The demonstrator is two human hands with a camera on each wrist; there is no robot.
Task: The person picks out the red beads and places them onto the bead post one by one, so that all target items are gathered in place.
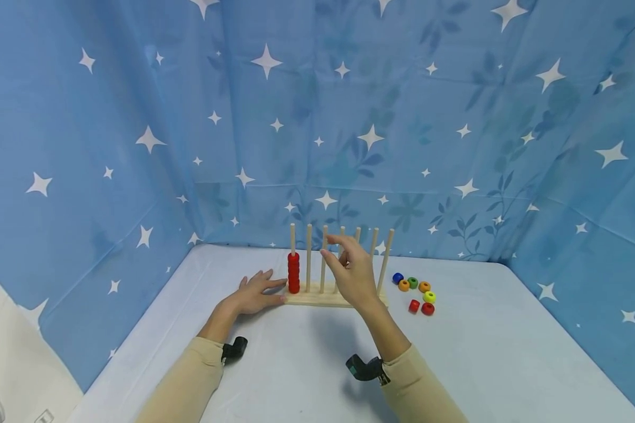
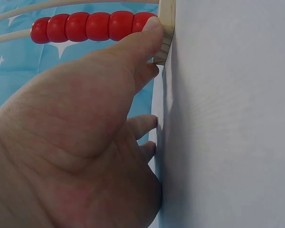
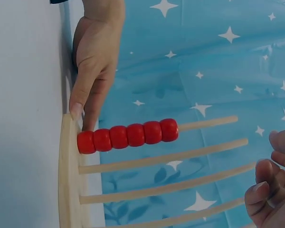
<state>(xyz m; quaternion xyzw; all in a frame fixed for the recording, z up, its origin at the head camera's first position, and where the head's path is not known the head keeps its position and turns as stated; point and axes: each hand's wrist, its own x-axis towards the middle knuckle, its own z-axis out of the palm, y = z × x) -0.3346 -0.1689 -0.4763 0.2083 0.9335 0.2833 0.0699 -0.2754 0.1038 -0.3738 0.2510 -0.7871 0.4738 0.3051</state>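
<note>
A wooden peg rack (image 1: 317,298) with several upright pegs stands on the table. Red beads (image 1: 293,273) are stacked on its leftmost peg; the other pegs look bare where they show. My left hand (image 1: 251,294) rests at the rack's left end, its thumb and a finger touching the base (image 2: 167,19) beside the lowest bead. Raised before the middle pegs is my right hand (image 1: 353,270), thumb and index finger apart with nothing seen between them. At the edge of the right wrist view, that hand's fingers (image 3: 263,190) are loosely bent near the peg tips.
Loose beads lie right of the rack: a blue bead (image 1: 398,278), a green bead (image 1: 413,282), a yellow bead (image 1: 429,297), two orange ones and two red ones. A blue star-patterned curtain (image 1: 317,117) hangs behind the white table (image 1: 487,341).
</note>
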